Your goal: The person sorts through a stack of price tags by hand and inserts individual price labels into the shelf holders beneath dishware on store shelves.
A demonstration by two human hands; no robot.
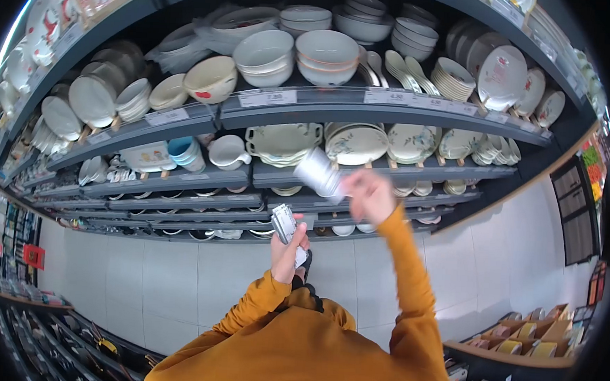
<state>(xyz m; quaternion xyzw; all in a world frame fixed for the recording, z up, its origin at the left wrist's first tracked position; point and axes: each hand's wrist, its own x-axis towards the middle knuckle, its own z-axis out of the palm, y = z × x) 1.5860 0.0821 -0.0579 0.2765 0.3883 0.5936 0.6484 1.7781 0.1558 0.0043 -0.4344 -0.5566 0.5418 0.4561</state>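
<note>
My left hand (289,254) is closed around a small stack of printed white price labels (284,223), held upright in front of my body. My right hand (372,196) is raised to the right and smeared by motion. Its fingers grip a blurred white and silvery piece (318,174), whose kind I cannot make out. That piece is in front of the shelf with a green-rimmed serving dish (283,142) and floral oval plates (357,144). I cannot tell whether it touches anything there.
Above, a shelf (393,117) carries stacked white bowls (327,56), ceramic spoons (407,69) and upright plates, with price labels (267,97) along its edge. Lower shelves hold more dishes. A light tiled floor (174,273) lies below, and a wooden divided display (526,337) stands at lower right.
</note>
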